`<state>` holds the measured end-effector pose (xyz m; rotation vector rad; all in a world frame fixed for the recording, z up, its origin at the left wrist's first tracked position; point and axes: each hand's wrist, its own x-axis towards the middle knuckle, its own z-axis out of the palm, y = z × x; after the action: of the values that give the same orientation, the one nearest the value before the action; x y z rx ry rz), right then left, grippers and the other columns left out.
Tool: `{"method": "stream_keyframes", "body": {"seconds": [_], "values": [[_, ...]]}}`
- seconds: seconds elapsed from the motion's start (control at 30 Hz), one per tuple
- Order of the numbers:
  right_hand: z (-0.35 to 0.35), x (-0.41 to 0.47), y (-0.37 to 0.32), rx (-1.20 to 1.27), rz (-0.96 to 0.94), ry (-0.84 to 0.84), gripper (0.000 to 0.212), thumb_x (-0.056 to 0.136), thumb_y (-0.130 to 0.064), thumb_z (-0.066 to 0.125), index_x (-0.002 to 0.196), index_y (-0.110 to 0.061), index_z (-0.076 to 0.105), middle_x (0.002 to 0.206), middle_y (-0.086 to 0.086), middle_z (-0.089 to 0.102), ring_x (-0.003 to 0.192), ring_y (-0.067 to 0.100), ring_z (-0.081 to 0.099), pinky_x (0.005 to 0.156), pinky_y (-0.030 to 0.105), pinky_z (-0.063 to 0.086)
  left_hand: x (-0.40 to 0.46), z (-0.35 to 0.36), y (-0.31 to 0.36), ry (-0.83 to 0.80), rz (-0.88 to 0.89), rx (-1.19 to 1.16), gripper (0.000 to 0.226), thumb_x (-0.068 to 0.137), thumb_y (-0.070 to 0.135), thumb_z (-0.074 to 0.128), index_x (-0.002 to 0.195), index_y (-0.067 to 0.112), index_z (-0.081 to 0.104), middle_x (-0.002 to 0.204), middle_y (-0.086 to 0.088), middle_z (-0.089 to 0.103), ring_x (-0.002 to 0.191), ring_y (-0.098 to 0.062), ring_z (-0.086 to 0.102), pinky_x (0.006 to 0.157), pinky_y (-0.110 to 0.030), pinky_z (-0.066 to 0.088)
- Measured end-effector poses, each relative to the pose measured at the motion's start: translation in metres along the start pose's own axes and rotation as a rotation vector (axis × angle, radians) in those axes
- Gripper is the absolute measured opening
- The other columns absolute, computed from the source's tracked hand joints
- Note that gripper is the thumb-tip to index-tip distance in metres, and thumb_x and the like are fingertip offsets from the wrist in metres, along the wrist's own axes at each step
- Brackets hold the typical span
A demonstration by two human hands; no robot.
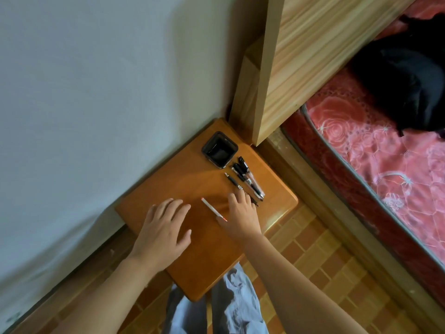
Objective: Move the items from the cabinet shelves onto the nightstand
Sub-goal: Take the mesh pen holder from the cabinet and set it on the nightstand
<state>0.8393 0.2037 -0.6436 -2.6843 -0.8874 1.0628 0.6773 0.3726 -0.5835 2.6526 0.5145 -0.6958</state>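
Note:
An orange wooden nightstand (192, 182) stands in the corner by the wall. On it sit a black square pen holder (219, 149) and a row of several black pens (245, 179). A white pen with a red tip (212, 209) lies near the middle. My left hand (162, 231) hovers flat over the top, fingers relaxed, holding nothing. My right hand (240, 216) rests over the top beside the white pen, its thumb at the pen's near end and its fingertips touching the ends of the black pens. The cabinet shelves are out of view.
A tall wooden headboard (301, 59) rises right behind the nightstand. A bed with a red floral mattress (385, 165) and a black bag (409, 83) lies to the right. A pale wall (96, 92) runs on the left; tiled floor (313, 256) below.

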Motion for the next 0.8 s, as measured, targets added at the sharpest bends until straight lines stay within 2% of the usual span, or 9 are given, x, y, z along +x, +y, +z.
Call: {"method": "stream_keyframes", "body": {"seconds": [0.17, 0.27, 0.43, 0.6, 0.7, 0.8], "values": [[0.03, 0.0, 0.007, 0.018, -0.07, 0.055, 0.046, 0.094, -0.046, 0.07, 0.132, -0.024, 0.057, 0.127, -0.002, 0.048, 0.114, 0.019, 0.047, 0.099, 0.035, 0.047, 0.007, 0.038, -0.004, -0.072, 0.012, 0.022, 0.063, 0.099, 0.059, 0.037, 0.155, 0.031, 0.036, 0.16, 0.004, 0.038, 0.152, -0.021, 0.03, 0.12, -0.053, 0.036], [0.04, 0.001, 0.009, 0.044, -0.117, 0.109, 0.03, 0.095, -0.043, 0.068, 0.118, -0.025, 0.062, 0.115, -0.004, 0.051, 0.103, 0.018, 0.048, 0.09, 0.035, 0.049, 0.013, 0.052, -0.001, -0.083, 0.042, 0.028, 0.063, 0.098, 0.059, 0.038, 0.154, 0.031, 0.039, 0.159, 0.004, 0.04, 0.152, -0.022, 0.032, 0.121, -0.052, 0.033], [0.05, 0.004, 0.021, 0.08, -0.127, 0.275, 0.017, 0.097, -0.034, 0.068, 0.108, -0.022, 0.068, 0.107, -0.004, 0.054, 0.096, 0.017, 0.05, 0.084, 0.036, 0.052, 0.028, 0.064, 0.008, -0.072, 0.091, 0.017, 0.063, 0.098, 0.057, 0.035, 0.154, 0.03, 0.039, 0.162, 0.003, 0.036, 0.154, -0.022, 0.026, 0.121, -0.055, 0.034], [0.046, 0.009, 0.038, 0.093, -0.077, 0.406, 0.034, 0.089, -0.043, 0.074, 0.114, -0.02, 0.066, 0.119, 0.001, 0.055, 0.109, 0.023, 0.051, 0.09, 0.04, 0.049, 0.048, 0.068, 0.024, -0.065, 0.167, 0.055, 0.062, 0.098, 0.055, 0.04, 0.155, 0.03, 0.04, 0.163, 0.001, 0.034, 0.156, -0.023, 0.021, 0.124, -0.053, 0.026], [0.037, 0.011, 0.051, 0.086, -0.058, 0.472, 0.057, 0.086, -0.05, 0.073, 0.133, -0.02, 0.06, 0.136, 0.004, 0.05, 0.129, 0.026, 0.044, 0.103, 0.046, 0.043, 0.06, 0.067, 0.031, -0.066, 0.193, 0.067, 0.062, 0.098, 0.054, 0.042, 0.156, 0.03, 0.038, 0.164, 0.001, 0.034, 0.157, -0.023, 0.019, 0.125, -0.053, 0.023], [0.028, 0.014, 0.063, 0.054, -0.035, 0.444, 0.075, 0.086, -0.059, 0.07, 0.148, -0.022, 0.05, 0.151, 0.006, 0.041, 0.143, 0.028, 0.036, 0.116, 0.05, 0.033, 0.071, 0.064, 0.037, -0.065, 0.197, 0.082, 0.063, 0.099, 0.052, 0.043, 0.157, 0.029, 0.034, 0.166, 0.001, 0.028, 0.158, -0.022, 0.015, 0.126, -0.053, 0.021]]}}
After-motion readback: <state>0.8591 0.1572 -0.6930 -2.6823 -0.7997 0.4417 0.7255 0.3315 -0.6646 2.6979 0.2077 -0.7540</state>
